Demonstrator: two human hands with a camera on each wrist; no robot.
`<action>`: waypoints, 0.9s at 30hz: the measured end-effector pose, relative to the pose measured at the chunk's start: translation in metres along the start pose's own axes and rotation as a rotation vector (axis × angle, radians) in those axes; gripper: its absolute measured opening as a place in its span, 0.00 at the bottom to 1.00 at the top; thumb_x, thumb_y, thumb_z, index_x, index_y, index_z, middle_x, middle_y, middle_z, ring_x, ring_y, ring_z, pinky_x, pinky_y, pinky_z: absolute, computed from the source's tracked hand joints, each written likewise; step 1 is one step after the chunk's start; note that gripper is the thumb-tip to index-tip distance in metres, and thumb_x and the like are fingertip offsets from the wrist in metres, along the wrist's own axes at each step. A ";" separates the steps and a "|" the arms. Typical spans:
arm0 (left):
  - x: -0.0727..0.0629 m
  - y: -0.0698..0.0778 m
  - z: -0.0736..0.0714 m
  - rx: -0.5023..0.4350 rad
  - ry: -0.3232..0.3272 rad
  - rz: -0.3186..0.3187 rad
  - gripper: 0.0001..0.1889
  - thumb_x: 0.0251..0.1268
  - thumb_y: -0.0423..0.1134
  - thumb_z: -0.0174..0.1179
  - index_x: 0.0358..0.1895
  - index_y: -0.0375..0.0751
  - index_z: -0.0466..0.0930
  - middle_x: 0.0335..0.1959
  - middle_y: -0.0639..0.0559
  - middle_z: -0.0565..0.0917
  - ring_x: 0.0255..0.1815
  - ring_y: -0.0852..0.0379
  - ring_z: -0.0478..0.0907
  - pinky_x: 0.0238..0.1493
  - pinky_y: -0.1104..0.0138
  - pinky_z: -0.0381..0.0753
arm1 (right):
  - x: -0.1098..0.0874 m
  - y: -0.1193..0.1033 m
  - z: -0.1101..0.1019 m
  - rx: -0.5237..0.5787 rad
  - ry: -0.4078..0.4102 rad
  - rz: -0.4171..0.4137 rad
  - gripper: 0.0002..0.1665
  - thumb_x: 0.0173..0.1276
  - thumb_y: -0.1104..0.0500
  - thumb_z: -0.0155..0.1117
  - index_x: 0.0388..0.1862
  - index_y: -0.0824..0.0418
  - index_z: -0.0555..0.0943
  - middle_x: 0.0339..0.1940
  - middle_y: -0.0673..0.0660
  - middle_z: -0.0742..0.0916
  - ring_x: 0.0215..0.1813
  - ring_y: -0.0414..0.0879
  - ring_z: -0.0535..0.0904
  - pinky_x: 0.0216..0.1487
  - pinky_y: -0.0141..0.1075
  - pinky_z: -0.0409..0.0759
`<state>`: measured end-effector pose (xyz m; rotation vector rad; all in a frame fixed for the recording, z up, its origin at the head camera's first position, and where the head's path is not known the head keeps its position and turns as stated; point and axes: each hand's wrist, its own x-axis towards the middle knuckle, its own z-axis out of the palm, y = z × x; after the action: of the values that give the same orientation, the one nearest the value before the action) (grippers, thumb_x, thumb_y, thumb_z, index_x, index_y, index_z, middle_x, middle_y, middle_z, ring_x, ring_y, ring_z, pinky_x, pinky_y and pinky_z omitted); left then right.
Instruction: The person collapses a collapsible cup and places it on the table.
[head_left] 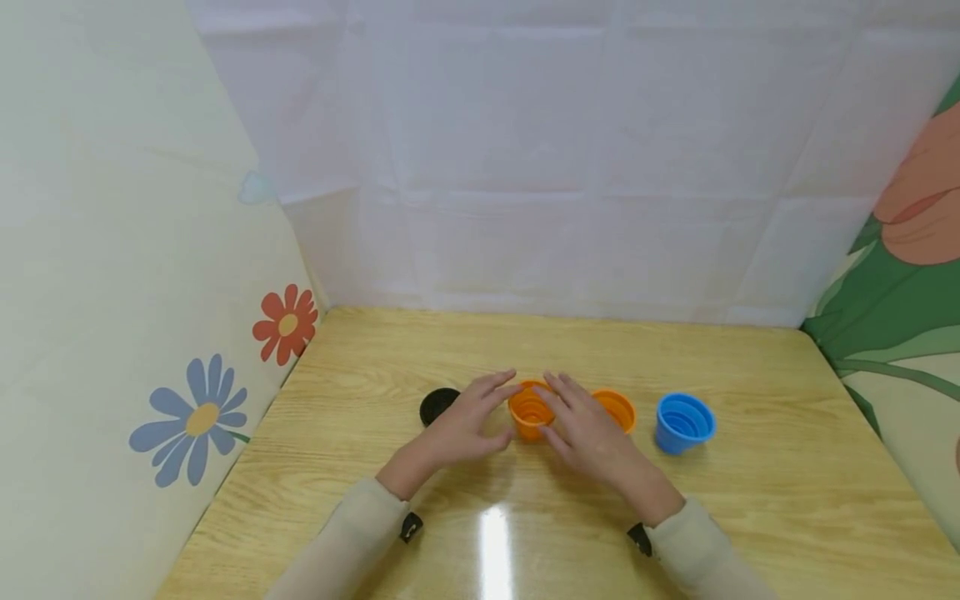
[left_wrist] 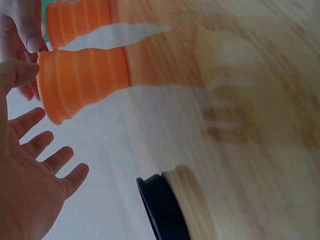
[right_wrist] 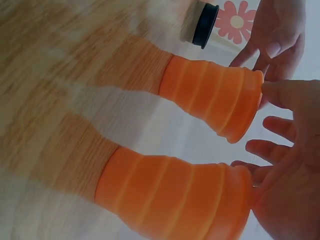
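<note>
An orange ribbed cup (head_left: 529, 421) stands upright on the table between both hands. My left hand (head_left: 465, 425) is at its left side, fingers spread and slightly bent; the left wrist view shows the thumb right at the rim. On the other side my right hand (head_left: 596, 433) spreads its fingers over the cup's edge, with the thumb tip at the rim in the right wrist view. A second orange cup (right_wrist: 175, 195) stands just beside the right hand, partly hidden behind it in the head view. Neither hand is curled round a cup.
A blue cup (head_left: 684, 423) stands at the right. Left of the orange cups sits a low black collapsed cup (head_left: 437, 405), partly covered by the left hand. A white cloth (head_left: 525, 167) hangs behind the wooden table (head_left: 360, 367), with flower-patterned sheets at the sides.
</note>
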<state>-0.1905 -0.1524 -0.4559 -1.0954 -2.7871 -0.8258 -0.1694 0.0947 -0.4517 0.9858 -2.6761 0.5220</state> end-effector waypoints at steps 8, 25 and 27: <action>0.004 0.000 0.008 0.038 -0.082 -0.013 0.33 0.69 0.43 0.63 0.75 0.42 0.66 0.80 0.45 0.58 0.78 0.44 0.59 0.73 0.50 0.68 | -0.001 0.003 0.001 -0.071 -0.124 0.011 0.29 0.73 0.53 0.67 0.69 0.61 0.76 0.76 0.65 0.70 0.77 0.65 0.63 0.76 0.60 0.60; 0.007 0.001 0.001 -0.148 -0.012 -0.059 0.22 0.76 0.41 0.58 0.69 0.40 0.74 0.76 0.43 0.67 0.71 0.45 0.70 0.62 0.56 0.80 | 0.003 0.008 -0.002 0.102 0.065 -0.027 0.13 0.72 0.64 0.66 0.54 0.62 0.84 0.63 0.63 0.83 0.65 0.58 0.78 0.72 0.54 0.70; 0.006 0.002 -0.002 -0.199 0.015 -0.034 0.21 0.77 0.41 0.57 0.68 0.39 0.74 0.74 0.41 0.68 0.71 0.44 0.71 0.61 0.55 0.81 | 0.004 0.007 -0.006 0.169 0.072 -0.009 0.14 0.73 0.63 0.64 0.56 0.62 0.83 0.64 0.63 0.82 0.65 0.59 0.78 0.69 0.54 0.73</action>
<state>-0.1944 -0.1483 -0.4517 -1.0642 -2.7666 -1.1307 -0.1761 0.0999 -0.4469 1.0015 -2.5963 0.7774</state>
